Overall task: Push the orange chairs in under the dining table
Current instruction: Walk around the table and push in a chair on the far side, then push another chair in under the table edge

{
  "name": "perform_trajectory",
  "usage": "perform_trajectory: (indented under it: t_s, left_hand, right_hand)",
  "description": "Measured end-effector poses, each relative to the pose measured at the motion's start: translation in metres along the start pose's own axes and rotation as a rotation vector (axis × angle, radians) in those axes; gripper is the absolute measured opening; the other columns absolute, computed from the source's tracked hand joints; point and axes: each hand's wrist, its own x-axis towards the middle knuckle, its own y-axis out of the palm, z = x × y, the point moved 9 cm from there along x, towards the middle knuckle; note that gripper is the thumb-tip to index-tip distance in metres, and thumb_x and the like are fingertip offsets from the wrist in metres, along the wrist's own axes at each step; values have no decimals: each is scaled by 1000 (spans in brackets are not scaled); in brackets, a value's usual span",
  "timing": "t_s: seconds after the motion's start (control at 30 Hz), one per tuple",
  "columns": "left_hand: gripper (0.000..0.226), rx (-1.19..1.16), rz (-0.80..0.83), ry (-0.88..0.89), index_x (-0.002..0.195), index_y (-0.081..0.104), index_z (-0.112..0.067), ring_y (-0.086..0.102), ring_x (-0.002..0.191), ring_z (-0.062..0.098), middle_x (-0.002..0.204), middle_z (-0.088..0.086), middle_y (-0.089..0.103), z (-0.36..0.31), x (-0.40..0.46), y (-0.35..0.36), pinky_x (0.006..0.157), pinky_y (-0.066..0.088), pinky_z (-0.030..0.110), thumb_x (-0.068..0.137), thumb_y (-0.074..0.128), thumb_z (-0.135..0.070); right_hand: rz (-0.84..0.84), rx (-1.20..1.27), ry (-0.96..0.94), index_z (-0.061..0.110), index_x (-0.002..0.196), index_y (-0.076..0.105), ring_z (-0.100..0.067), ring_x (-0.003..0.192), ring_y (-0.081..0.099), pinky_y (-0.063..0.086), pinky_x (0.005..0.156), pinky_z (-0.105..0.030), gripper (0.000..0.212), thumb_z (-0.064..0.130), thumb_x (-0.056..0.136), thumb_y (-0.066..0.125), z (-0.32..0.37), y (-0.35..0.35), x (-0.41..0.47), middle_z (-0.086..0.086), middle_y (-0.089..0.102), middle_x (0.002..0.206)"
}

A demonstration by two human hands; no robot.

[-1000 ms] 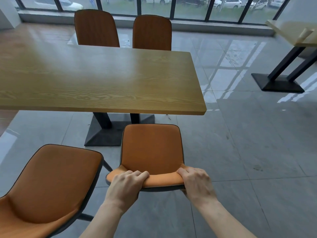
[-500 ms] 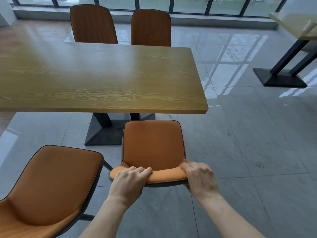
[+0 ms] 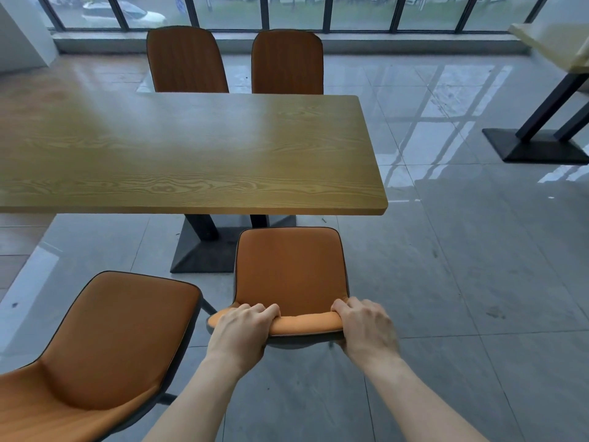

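Observation:
An orange chair (image 3: 291,269) stands in front of me with its seat pointing at the wooden dining table (image 3: 191,154); the seat's far edge lies just short of the table's near edge. My left hand (image 3: 243,330) and my right hand (image 3: 365,330) both grip the top of its backrest, one at each end. A second orange chair (image 3: 105,342) stands pulled out to the left, turned at an angle. Two more orange chairs (image 3: 186,60) (image 3: 287,62) are at the table's far side, backs upright above the tabletop.
The table's black pedestal base (image 3: 204,253) sits on the grey tiled floor just beyond and left of the gripped chair. Another table with a black base (image 3: 538,145) is at the far right. Tall windows (image 3: 287,11) line the back wall.
The chair in my hands has slid forward toward the table, its seat edge now close to the table's near edge. Both hands keep the same grip.

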Motion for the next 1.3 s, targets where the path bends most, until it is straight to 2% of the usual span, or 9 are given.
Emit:
perform_trajectory:
  t_s: [0.1,0.2,0.33,0.47,0.7,0.87,1.03,1.13,1.3]
  left_hand:
    - [48,83,55,-66,119,47,-33,54,95,19,105,-7,61,-1,-3,-7,86,40,32,79,72,-37]
    - [78,70,45,-67,138,35,-35,48,118,19,128,-8,55,-1,-16,-21,107,29,35,72,72,-57]
    - [87,0,-39,-89,146,21,-39,39,131,17,142,-9,46,23,-47,-50,116,20,40,75,65,-65]
    - [87,-25,-68,-139,147,11,-43,36,136,19,150,-8,39,63,-77,-78,117,19,42,79,57,-70]
    - [77,-23,-62,-164,146,20,-41,38,136,18,151,-10,37,143,-144,-104,116,21,40,83,57,-65]
    - [75,-87,-86,-168,146,21,-44,43,132,18,149,-10,40,240,-204,-109,111,31,39,83,57,-64]
    - [75,-161,-58,-170,145,22,-45,46,128,18,147,-10,42,351,-283,-108,109,35,41,82,61,-62]
    - [75,-177,-34,-196,144,22,-45,47,124,18,144,-10,45,412,-327,-101,106,37,39,81,56,-67]
    - [82,-186,54,-161,141,30,-47,45,121,14,140,-15,46,467,-376,-80,104,34,36,69,43,-85]
  right_hand:
    - [108,20,7,33,129,52,-24,113,53,29,113,-46,65,53,73,80,1,-2,-3,1,63,115]
    - [158,107,32,33,146,38,-26,136,38,15,120,-50,95,78,68,68,0,-13,-13,-2,54,137]
    - [176,229,89,34,154,24,-26,149,20,12,123,-51,113,97,62,44,0,-24,-35,-4,34,158]
    - [146,266,97,33,156,20,-27,150,19,15,122,-50,111,97,66,35,28,-41,-50,-6,30,162]
    - [99,269,108,33,157,12,-28,151,16,17,122,-49,106,90,73,42,130,-67,-67,-5,21,165]
    - [96,262,154,32,155,18,-26,150,20,19,121,-48,104,91,72,39,238,-57,-89,-3,26,163]
    - [239,323,180,33,157,14,-27,152,12,13,121,-49,108,91,71,44,389,-26,-119,-5,17,166]
    - [268,386,148,32,157,16,-27,151,16,18,122,-48,108,91,70,42,466,-20,-134,-4,20,165]
    - [340,402,121,33,157,16,-26,149,20,19,120,-46,124,99,52,26,543,-1,-149,-2,23,164]
